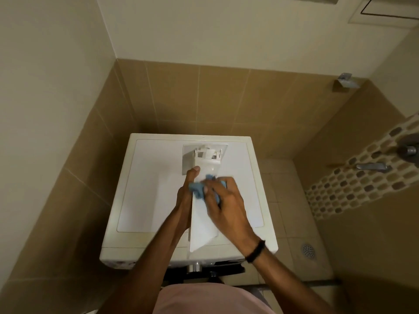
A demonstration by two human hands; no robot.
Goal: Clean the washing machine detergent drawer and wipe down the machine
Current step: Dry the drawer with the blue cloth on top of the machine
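Observation:
The white detergent drawer is out of the machine and held above the washing machine's white top, its long axis pointing away from me. My left hand grips the drawer's left side, thumb stretched along its edge. My right hand presses a crumpled blue cloth against the drawer's upper surface near the middle. The drawer's far end shows open white compartments. The cloth is partly hidden under my right fingers.
The machine stands in a corner between brown tiled walls. A floor drain lies to the right on pale tiles. Metal taps stick out from the mosaic strip on the right wall. The machine's front knob shows below the drawer.

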